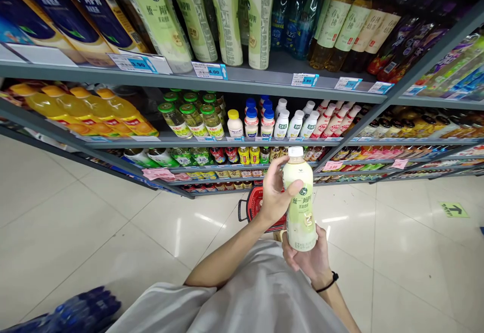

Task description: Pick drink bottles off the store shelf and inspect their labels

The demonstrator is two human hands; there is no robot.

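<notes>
I hold a pale green drink bottle (300, 202) with a white cap upright in front of my chest. My left hand (275, 192) grips its upper part, thumb across the label. My right hand (308, 260) cups the bottle's base from below; a black band sits on that wrist. Matching pale green bottles (227, 15) stand on the top shelf above. A red shopping basket (257, 207) rests on the floor behind my hands, mostly hidden by them.
Grey store shelves (234, 78) carry drink bottles in several rows, with price tags along the edges. Orange juice bottles (86, 109) stand at left. A glossy tiled floor (113, 222) lies below. A blue bottle pack (75, 313) sits at bottom left. A green arrow sticker (454, 209) marks the floor.
</notes>
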